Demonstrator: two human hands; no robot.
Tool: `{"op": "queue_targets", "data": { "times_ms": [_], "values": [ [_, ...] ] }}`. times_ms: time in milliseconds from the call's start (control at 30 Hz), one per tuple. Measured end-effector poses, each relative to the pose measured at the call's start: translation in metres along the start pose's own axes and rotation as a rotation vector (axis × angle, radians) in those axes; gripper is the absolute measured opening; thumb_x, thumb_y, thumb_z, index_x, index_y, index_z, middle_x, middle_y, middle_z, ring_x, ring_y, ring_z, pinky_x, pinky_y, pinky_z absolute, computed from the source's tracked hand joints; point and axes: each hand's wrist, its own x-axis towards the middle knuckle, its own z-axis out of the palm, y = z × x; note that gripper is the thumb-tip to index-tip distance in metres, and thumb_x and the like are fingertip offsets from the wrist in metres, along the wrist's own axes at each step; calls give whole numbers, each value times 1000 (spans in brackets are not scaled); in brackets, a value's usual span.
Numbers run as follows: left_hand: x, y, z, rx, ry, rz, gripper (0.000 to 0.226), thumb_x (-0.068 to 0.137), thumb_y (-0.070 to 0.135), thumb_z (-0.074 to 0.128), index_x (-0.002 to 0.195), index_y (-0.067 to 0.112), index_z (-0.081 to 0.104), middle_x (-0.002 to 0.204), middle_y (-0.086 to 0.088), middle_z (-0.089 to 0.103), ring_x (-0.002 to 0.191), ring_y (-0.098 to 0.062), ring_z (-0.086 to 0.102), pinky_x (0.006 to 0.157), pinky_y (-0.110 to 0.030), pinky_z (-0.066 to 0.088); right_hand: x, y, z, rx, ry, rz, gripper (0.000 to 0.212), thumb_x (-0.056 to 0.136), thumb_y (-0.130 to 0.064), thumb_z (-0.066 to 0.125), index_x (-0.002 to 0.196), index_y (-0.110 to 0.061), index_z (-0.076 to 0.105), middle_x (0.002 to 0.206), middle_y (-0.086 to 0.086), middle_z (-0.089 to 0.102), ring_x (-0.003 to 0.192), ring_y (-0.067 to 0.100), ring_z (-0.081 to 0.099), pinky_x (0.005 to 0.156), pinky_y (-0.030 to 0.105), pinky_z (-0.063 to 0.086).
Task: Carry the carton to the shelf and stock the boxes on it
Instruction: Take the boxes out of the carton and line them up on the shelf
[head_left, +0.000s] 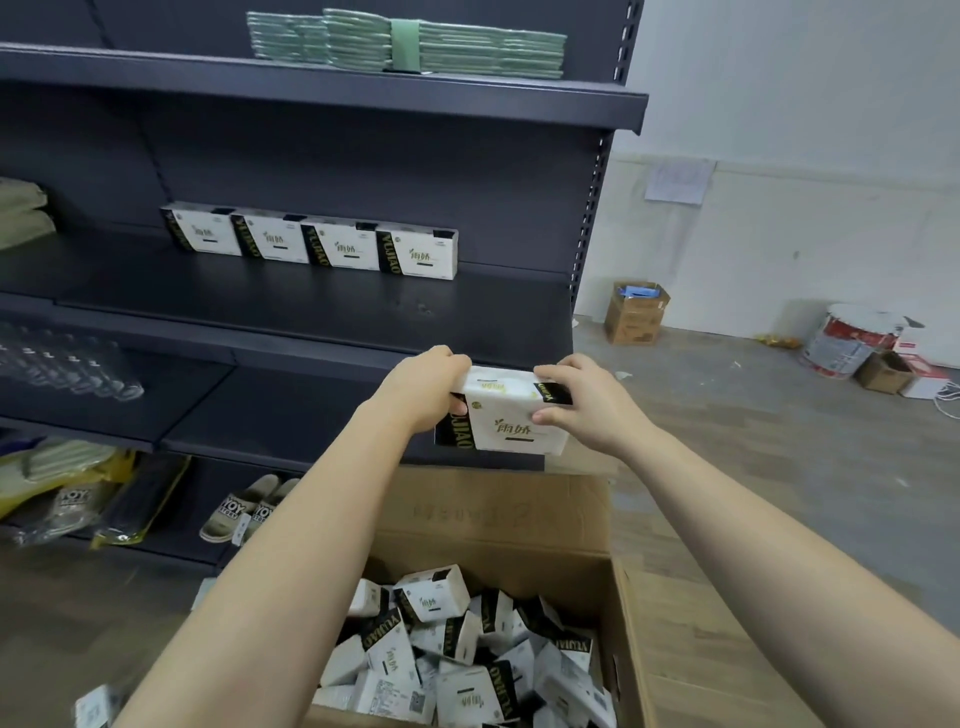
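My left hand (426, 387) and right hand (587, 402) grip a box (511, 423) by its ends, over the carton (618, 597), before the shelf (311, 306). Its long axis runs left-right, print facing me. My grip hides its upper corners; the carton's near edge is cropped.

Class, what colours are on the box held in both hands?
The box is white with a black band carrying gold lettering; the head view shows it.

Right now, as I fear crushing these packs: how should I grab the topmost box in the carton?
Probably best to pinch the topmost box by its two narrow side faces, coming down from above: it sits highest, tilted with its printed face showing, and the carton walls close off the sides.
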Motion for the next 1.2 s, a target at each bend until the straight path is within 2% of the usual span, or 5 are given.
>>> {"op": "queue_targets", "data": {
  "times_ms": [467, 567, 667, 867, 1200],
  "values": [
    [52, -82, -49, -30, -37, 101, 34, 93, 27, 63, 120, 13, 48, 119, -4, 43, 103, -31, 54, 87, -42, 47, 85, -53, 18, -10, 142, 111, 66, 77, -36, 79, 136, -22, 51, 127, -4, 47, 113, 16, 50, 95, 35, 45],
    [63, -100, -56, -66, -51, 141, 52, 92, 34, 64, 136, 17, 44, 132, -3, 43, 116, -28, 50, 96, -41, 45, 100, -57, 22, -9, 153, 153, 66, 77, -33, 79, 136, -23, 51, 129, -4, 47, 116, 18, 50, 96, 37, 44],
    [70, -116, -59, -82, -4, 173, 75, 92, 37, 64, 153, 19, 24, 151, -3, 32, 131, -25, 44, 104, -38, 42, 111, -55, 26, -3, 180, 209, 65, 76, -31, 79, 134, -23, 52, 130, -3, 47, 117, 19, 50, 95, 35, 42],
    [83, -135, -56, -53, 47, 203, 70, 92, 38, 62, 152, 23, 29, 148, -3, 38, 130, -25, 43, 103, -40, 42, 128, -46, 33, -37, 187, 258, 64, 77, -25, 79, 135, -19, 53, 132, 1, 47, 119, 22, 50, 89, 30, 37],
    [96, -149, -40, -52, 115, 158, 65, 93, 36, 61, 150, 24, 34, 147, -6, 40, 131, -28, 42, 103, -43, 42, 167, -39, 58, -114, 288, 300, 70, 76, -30, 80, 137, -13, 50, 142, 12, 33, 113, 39, 54, 93, 42, 47]
  ]
}}
